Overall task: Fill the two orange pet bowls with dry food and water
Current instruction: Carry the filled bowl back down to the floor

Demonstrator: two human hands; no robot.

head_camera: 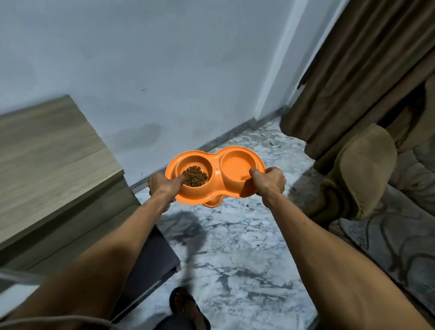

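2 bare forearms reach forward from the bottom edge, and between them, lower down, a foot in a brown sandal stands on the marble floor.

The hands hold the orange double dish in the air above this floor, near the foot of the wall. The left hand grips the left end, its thumb lying over the rim toward the dry food. The right hand grips the right end, its thumb pressed on the rim of the right bowl. The other fingers of both hands are hidden under the dish.

The left bowl has a small heap of brown pellets in it. The right bowl looks smooth and plain orange; I cannot tell if there is water in it.

A wooden cabinet is at the left, and a brown curtain and a patterned rug are at the right.

I judge that the food part is done and that the dish is being carried with 2 hands, either to get water or to be put down on the floor. The next move calls for a level dish: if one end dips, the loose pellets can roll out, and any water can spill. To set it down, both hands should go down together, and the thumbs should come off the rims only when the base rests flat.
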